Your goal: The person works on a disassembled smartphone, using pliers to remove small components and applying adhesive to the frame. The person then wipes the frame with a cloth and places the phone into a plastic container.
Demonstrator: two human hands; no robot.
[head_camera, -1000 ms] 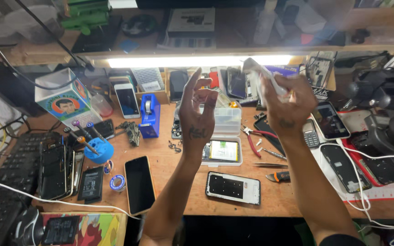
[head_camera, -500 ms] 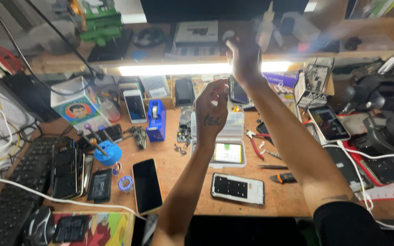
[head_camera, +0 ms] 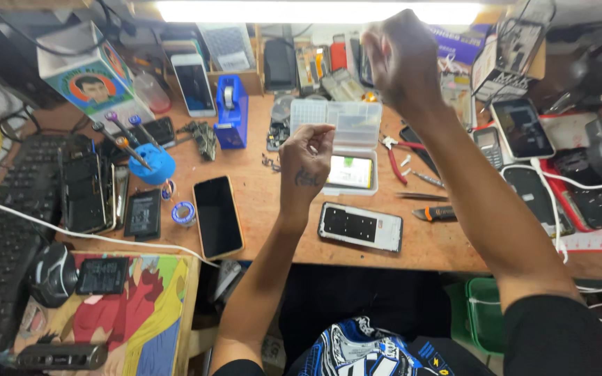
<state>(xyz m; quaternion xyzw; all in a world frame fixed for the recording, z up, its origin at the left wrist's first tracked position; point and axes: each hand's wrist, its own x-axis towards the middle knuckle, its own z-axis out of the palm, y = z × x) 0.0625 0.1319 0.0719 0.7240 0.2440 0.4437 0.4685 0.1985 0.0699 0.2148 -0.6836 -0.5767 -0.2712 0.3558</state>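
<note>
A parts box [head_camera: 346, 124] is set at the middle of the bench [head_camera: 259, 202], with a phone frame [head_camera: 360, 227] placed nearer, at the near edge. A phone [head_camera: 217, 216] is laid left of the frame. Further left, a screwdriver stand [head_camera: 152, 163] is found, and a keyboard [head_camera: 1, 230] at the far left. A tape dispenser [head_camera: 233, 111] is stood behind the phone. Pliers [head_camera: 393, 154] are laid right of the box. The left hand [head_camera: 306, 167] is held over the box; the right hand [head_camera: 398, 59] is raised farther back.
</note>
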